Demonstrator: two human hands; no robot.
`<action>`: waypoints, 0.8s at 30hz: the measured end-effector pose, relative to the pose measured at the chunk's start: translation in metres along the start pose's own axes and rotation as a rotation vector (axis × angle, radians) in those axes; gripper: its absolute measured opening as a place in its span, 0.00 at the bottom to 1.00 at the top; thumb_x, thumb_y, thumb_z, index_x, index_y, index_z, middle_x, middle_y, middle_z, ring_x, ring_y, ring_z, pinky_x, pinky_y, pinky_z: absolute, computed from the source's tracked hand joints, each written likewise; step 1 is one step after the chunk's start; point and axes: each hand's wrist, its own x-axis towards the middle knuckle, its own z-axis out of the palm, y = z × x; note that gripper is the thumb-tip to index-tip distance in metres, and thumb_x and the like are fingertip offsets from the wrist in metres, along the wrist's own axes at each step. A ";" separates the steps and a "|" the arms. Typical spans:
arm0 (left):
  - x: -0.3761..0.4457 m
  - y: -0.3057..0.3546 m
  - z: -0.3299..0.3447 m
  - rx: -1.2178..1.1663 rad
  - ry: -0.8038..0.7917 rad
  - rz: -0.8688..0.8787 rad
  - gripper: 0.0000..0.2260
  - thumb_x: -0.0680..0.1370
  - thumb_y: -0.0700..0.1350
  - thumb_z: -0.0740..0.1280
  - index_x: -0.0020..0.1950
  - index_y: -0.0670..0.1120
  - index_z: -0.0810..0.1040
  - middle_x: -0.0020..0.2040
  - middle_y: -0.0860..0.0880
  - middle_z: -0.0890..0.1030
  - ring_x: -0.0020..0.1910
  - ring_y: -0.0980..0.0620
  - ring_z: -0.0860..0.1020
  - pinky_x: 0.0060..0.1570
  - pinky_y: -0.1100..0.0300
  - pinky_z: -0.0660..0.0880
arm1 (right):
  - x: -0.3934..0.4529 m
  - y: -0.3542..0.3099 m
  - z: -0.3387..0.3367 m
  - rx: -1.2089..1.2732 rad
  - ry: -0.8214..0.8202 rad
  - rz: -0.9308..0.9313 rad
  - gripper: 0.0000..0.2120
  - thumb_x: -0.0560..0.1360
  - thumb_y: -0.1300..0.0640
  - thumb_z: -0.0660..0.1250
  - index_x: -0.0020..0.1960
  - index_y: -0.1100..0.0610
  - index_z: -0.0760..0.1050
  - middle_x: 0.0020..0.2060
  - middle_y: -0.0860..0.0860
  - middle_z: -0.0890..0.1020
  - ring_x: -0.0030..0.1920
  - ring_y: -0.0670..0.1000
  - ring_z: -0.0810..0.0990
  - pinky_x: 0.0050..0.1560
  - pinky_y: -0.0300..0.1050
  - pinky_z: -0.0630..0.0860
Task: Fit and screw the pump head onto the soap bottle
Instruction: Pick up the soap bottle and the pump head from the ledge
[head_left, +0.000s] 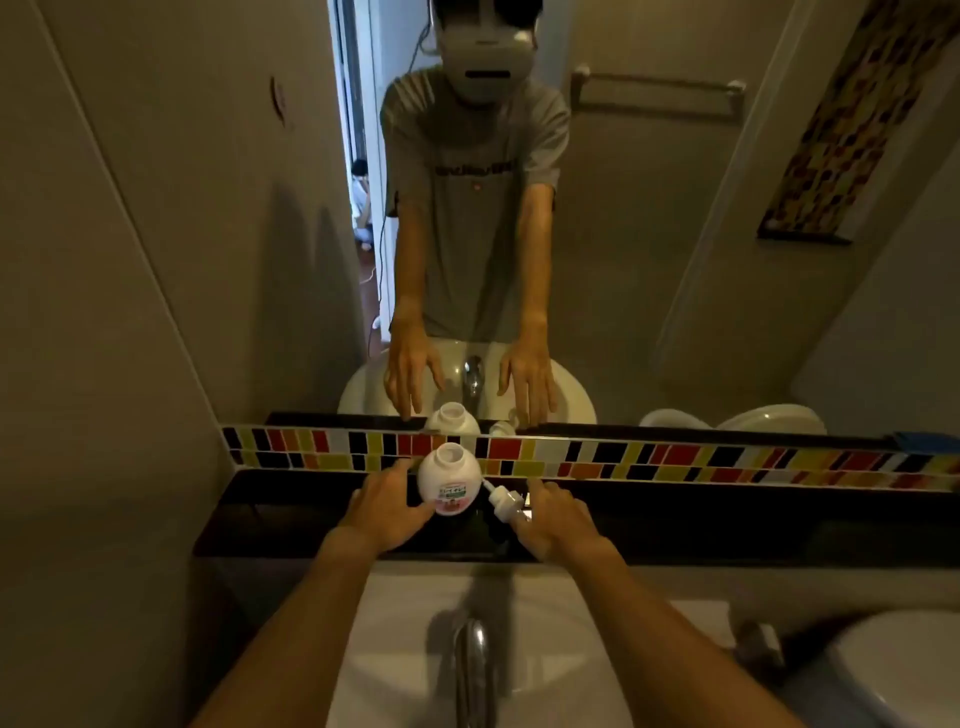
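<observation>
A round white soap bottle (450, 480) with a pink label stands upright on the black shelf (291, 514), its neck uncovered. The white pump head (503, 503) lies on its side just right of the bottle, tube pointing toward it. My left hand (387, 512) reaches the bottle's left side with fingers apart, touching or nearly touching it. My right hand (553, 519) is beside the pump head with fingers spread, its thumb close to the pump; it grips nothing that I can see.
A mirror (649, 260) above the coloured tile strip (675, 462) reflects the person, hands and bottle. Below the shelf are a white basin (405, 649) and a chrome tap (471, 670). A toilet (893, 675) stands at the lower right.
</observation>
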 end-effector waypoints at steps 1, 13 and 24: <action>0.006 -0.001 0.005 -0.040 0.027 0.014 0.27 0.72 0.48 0.73 0.68 0.47 0.69 0.66 0.43 0.76 0.66 0.41 0.73 0.64 0.44 0.71 | 0.007 -0.001 0.004 -0.015 0.017 0.000 0.21 0.78 0.46 0.64 0.66 0.55 0.71 0.65 0.56 0.77 0.66 0.58 0.75 0.68 0.57 0.69; 0.044 -0.004 0.041 -0.242 0.081 0.000 0.30 0.62 0.51 0.81 0.56 0.52 0.67 0.57 0.47 0.79 0.54 0.46 0.79 0.51 0.46 0.81 | 0.031 0.006 0.049 -0.028 0.188 -0.039 0.21 0.77 0.44 0.67 0.65 0.54 0.73 0.61 0.53 0.81 0.62 0.54 0.78 0.65 0.53 0.68; 0.004 -0.010 -0.009 0.090 0.126 0.115 0.32 0.62 0.49 0.80 0.61 0.52 0.71 0.58 0.46 0.70 0.56 0.43 0.75 0.54 0.46 0.78 | -0.016 0.023 -0.010 0.311 0.279 -0.193 0.21 0.72 0.59 0.75 0.61 0.50 0.72 0.58 0.51 0.80 0.60 0.52 0.80 0.58 0.54 0.82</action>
